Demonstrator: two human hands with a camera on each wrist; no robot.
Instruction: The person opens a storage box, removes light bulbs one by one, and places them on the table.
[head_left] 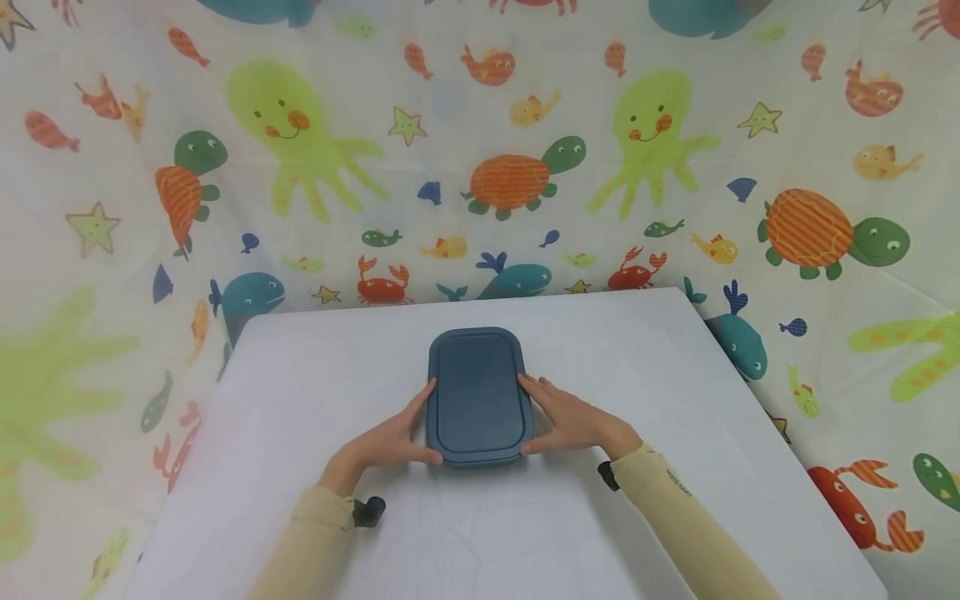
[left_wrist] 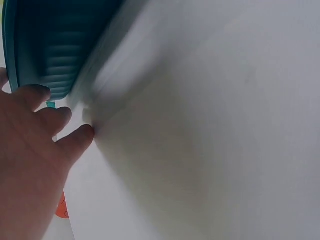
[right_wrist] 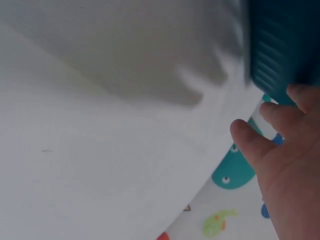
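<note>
A dark blue rectangular lidded container [head_left: 480, 392] with rounded corners lies lengthwise before me in the head view. My left hand [head_left: 386, 437] is at its left side, fingertips on the long edge and thumb by the front left corner. Opposite it, my right hand [head_left: 573, 417] touches the right edge with spread fingers, its thumb by the front right corner. Both wrist views show the container's ribbed side wall [left_wrist: 62, 60]. There, the outer fingers [right_wrist: 250, 140] stand apart from the wall. The container's underside is hidden in the head view.
The container is over a white-covered table [head_left: 600, 533]. Behind and beside the table hangs a curtain [head_left: 450, 108] printed with sea animals. Each wrist carries a small black device [head_left: 369, 512] below a beige sleeve [head_left: 686, 512].
</note>
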